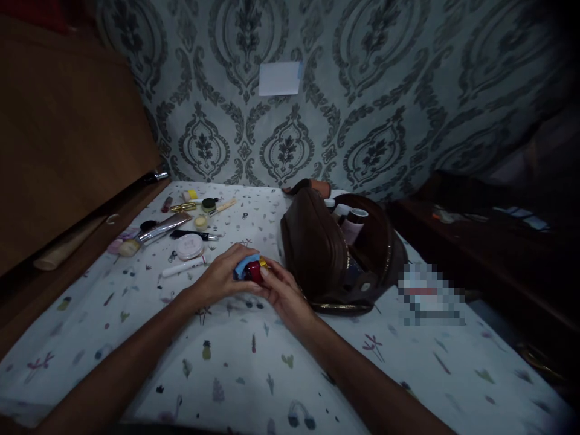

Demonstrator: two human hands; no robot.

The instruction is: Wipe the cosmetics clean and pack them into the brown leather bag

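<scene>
Both my hands meet over the patterned white sheet (235,374), just left of an open brown bag (317,248). My left hand (222,279) is closed around a blue cloth or sponge (246,266). My right hand (283,293) pinches a small red item (254,273) with a gold part, pressed against the blue piece. The bag lies unzipped with several bottles (351,220) standing inside it.
Scattered cosmetics lie at the far left: a round compact (189,246), a white pencil (181,267), a silver tube (161,228), brushes and small jars. A brown wooden headboard (67,139) rises at left, patterned wallpaper with a white note (280,78) behind, dark furniture (489,241) at right.
</scene>
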